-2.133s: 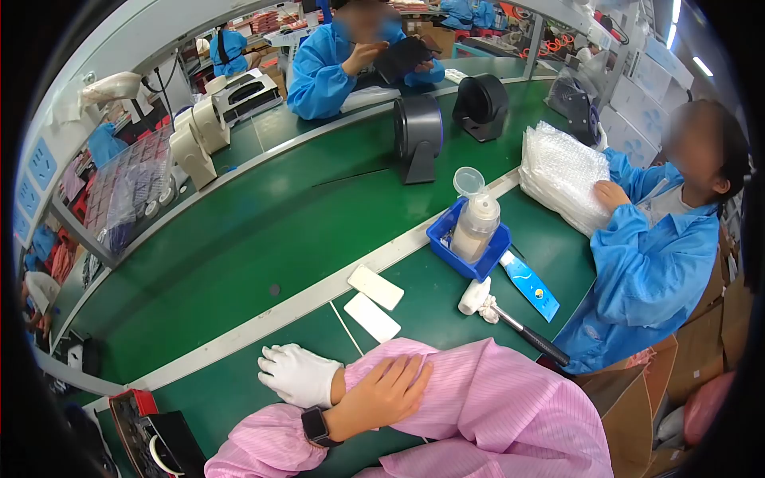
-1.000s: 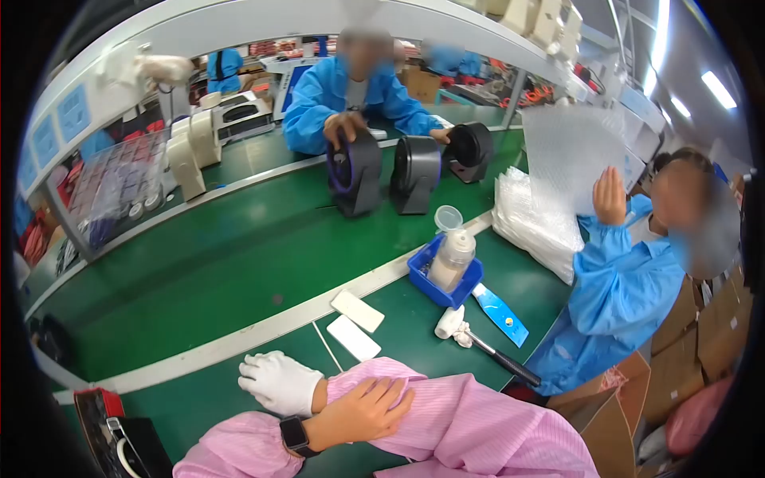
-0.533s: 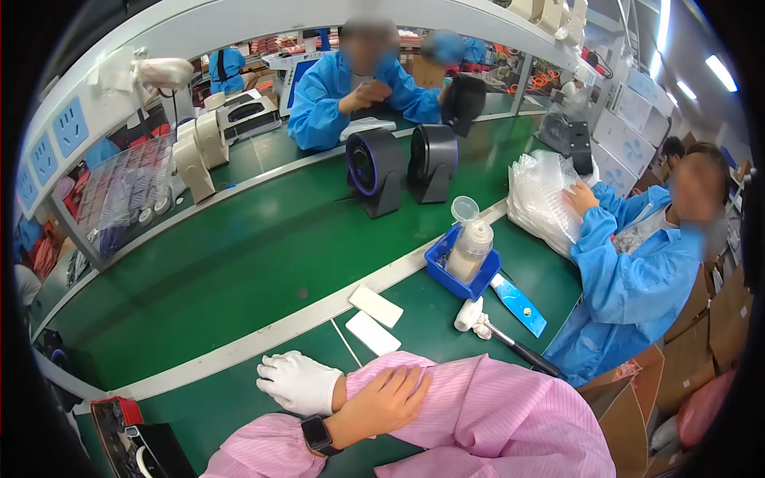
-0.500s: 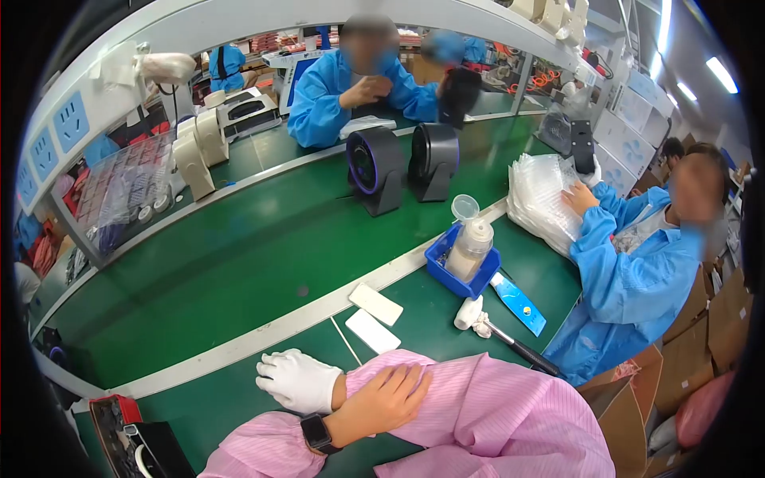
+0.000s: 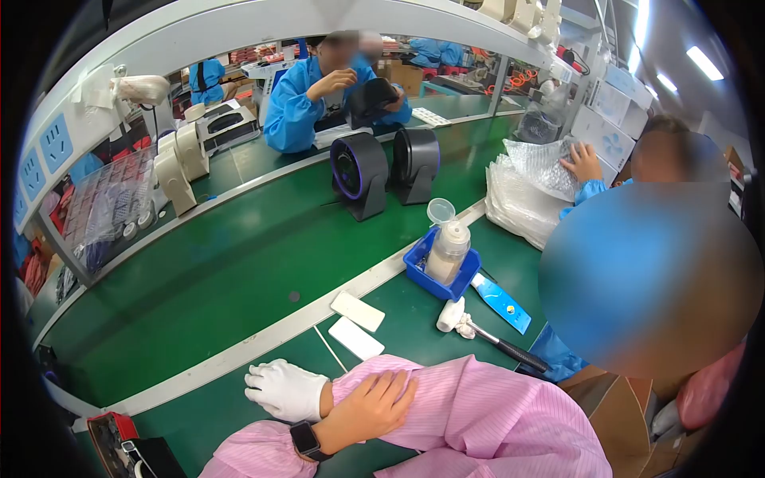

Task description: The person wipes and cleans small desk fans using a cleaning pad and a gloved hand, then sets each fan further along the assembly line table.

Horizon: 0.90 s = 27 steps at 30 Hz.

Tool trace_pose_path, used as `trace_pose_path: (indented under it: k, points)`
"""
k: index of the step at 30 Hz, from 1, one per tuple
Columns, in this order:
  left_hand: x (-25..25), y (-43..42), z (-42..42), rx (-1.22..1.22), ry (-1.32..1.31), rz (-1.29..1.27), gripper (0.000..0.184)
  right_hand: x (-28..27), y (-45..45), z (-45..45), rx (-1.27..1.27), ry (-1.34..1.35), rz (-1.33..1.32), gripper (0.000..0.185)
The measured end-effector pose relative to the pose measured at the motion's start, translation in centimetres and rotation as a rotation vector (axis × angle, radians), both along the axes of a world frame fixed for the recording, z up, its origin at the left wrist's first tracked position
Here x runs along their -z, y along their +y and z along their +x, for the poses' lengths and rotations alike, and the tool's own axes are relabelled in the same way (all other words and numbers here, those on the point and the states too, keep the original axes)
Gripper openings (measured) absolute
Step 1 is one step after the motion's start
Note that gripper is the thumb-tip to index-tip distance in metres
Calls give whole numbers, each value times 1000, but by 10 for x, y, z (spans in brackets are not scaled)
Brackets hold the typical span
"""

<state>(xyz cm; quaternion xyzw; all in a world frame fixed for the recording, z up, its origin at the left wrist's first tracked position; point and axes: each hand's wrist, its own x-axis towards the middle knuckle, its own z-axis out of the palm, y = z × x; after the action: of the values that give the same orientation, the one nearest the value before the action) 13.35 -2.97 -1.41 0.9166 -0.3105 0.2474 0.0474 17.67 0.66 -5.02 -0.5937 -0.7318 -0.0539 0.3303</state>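
My forearms are crossed at the front of the green bench. My left hand [image 5: 368,406], bare with a black watch [image 5: 309,440] at the wrist, lies with its fingers flat across my right pink sleeve [image 5: 446,390]. My right hand [image 5: 285,390], in a white glove, rests palm down on the bench at the left, its fingers slightly bent and nothing seen in them. Two white rectangular blocks [image 5: 356,338] lie just beyond my hands, beside a thin white stick [image 5: 331,349].
A blue bin [image 5: 437,283] holds a clear bottle [image 5: 450,251]. Nearby lie a white-headed mallet [image 5: 510,350] and a blue tube [image 5: 504,304]. Two dark fans [image 5: 360,175] stand on the green surface. Bubble bags [image 5: 522,195] are beside a co-worker at right; another co-worker [image 5: 291,111] sits opposite.
My hands keep their pose while the view shifts slightly. The co-worker opposite has brought a dark part lower and closer. The co-worker at right has leaned in, a hand now on the raised bubble bag.
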Motion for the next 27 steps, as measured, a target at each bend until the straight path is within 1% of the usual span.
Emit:
trace_pose_path:
  k: [1, 4, 7, 10, 12, 13, 14, 15, 16, 17, 18, 19, 20, 21, 22, 23, 25, 26, 27]
  points:
    - [1, 0, 0, 1, 8, -10, 50, 1, -1, -1, 4, 2, 11, 16]
    - [0, -1, -1, 4, 25, -21, 50, -1, -3, -1, -13, 24, -90, 22]
    - [-1, -2, -1, 7, 29, -14, 50, 2, -2, -1, -28, 30, -61, 22]
    - [-4, -2, -2, 13, 41, 4, 50, 3, -1, -3, 17, 8, 69, 14]
    - [-5, -4, 0, 52, 34, 4, 50, -5, -5, 4, 22, -11, -23, 13]
    - [-4, -5, 3, 63, 32, -3, 50, -10, -5, 3, -19, -12, -73, 13]
    - [-2, -3, 0, 38, 45, -10, 51, -19, -9, 6, 3, -37, -82, 11]
    - [0, -2, -3, 62, 42, -44, 51, -25, -11, 8, -13, -45, -74, 10]
    - [9, -5, 1, 68, 31, -73, 52, -20, -9, 10, -23, -53, -62, 8]
    - [30, -9, 4, 63, -7, -97, 53, -21, -8, 11, -16, -44, -105, 9]
    - [29, -8, 7, 74, -16, -93, 55, -21, -6, 14, -38, -25, -90, 10]
    - [26, -11, 6, 60, -32, -148, 55, -26, -4, 13, -52, -36, -107, 11]
    - [33, -11, 10, 48, -101, -146, 56, -28, -3, 11, -28, -60, -143, 11]
    - [43, -14, 14, 35, -132, -166, 55, -25, -3, 11, -49, -68, -113, 11]
    - [43, -14, 13, -8, -132, -160, 59, -22, -2, 7, -36, -77, -18, 12]
    - [44, -12, 9, -32, -100, -147, 62, -24, -1, 6, -61, -34, -50, 13]
    - [46, -16, 11, -14, -54, -149, 67, -27, -1, 4, -69, -57, -65, 14]
    - [41, -11, 9, 1, -58, -106, 76, -31, 1, 3, -63, -57, -61, 15]
    - [42, -12, 9, 11, -57, -116, 77, -30, 0, 2, -59, -59, -52, 15]
